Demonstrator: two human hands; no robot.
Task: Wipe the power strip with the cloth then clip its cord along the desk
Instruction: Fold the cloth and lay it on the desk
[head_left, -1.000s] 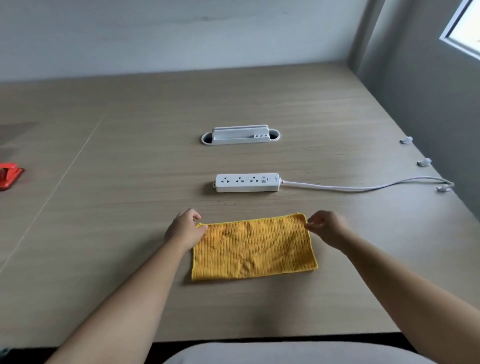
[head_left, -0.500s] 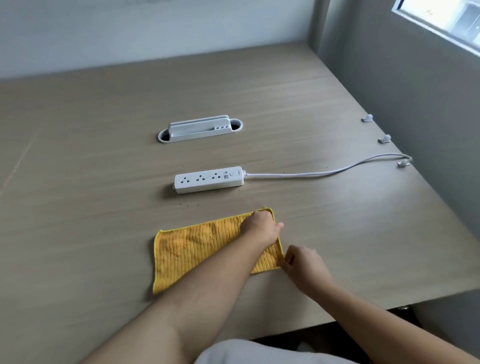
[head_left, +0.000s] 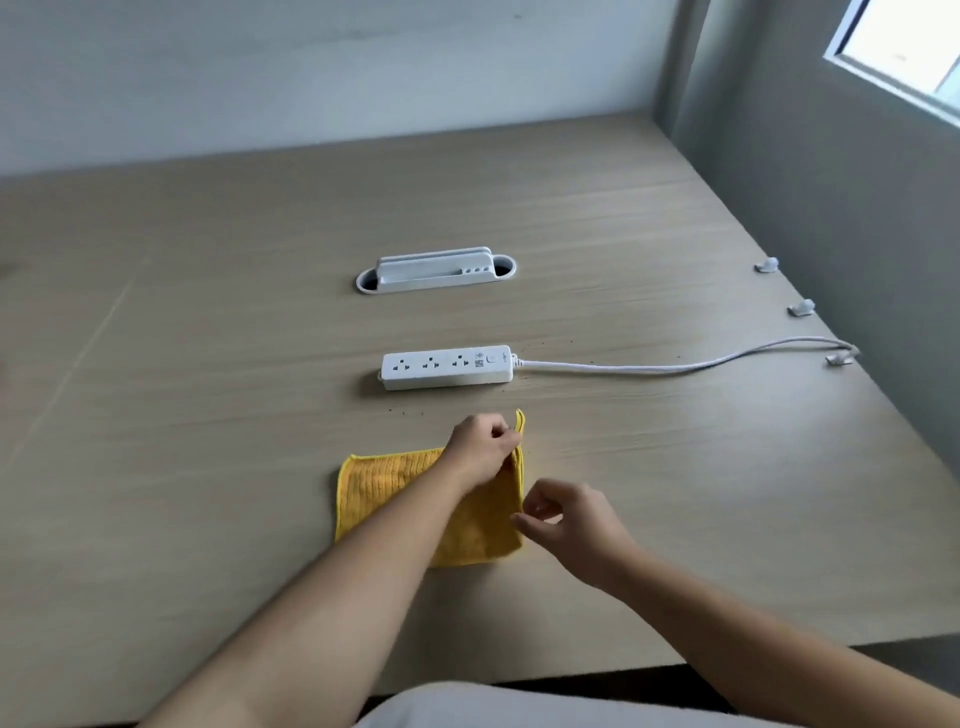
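Note:
A white power strip (head_left: 447, 367) lies on the wooden desk (head_left: 208, 364), beyond a yellow cloth (head_left: 384, 493). The strip's white cord (head_left: 649, 368) runs right to the desk's edge, ending beside a small white clip (head_left: 839, 358). My left hand (head_left: 483, 449) reaches across the cloth and pinches its far right corner, which stands lifted off the desk. My right hand (head_left: 569, 522) is at the cloth's right edge with curled fingers; I cannot tell whether it holds the edge. My left forearm hides part of the cloth.
Two more white clips (head_left: 767, 265) (head_left: 801, 307) sit along the desk's right edge by the grey wall. A white cable slot cover (head_left: 436, 270) is set into the desk behind the strip. Dark crumbs lie scattered around the strip. The desk's front edge is close to my body.
My left hand crossed from the cloth's far left corner to its far right corner and raised it. My right hand dropped back to the near right edge. The view swung.

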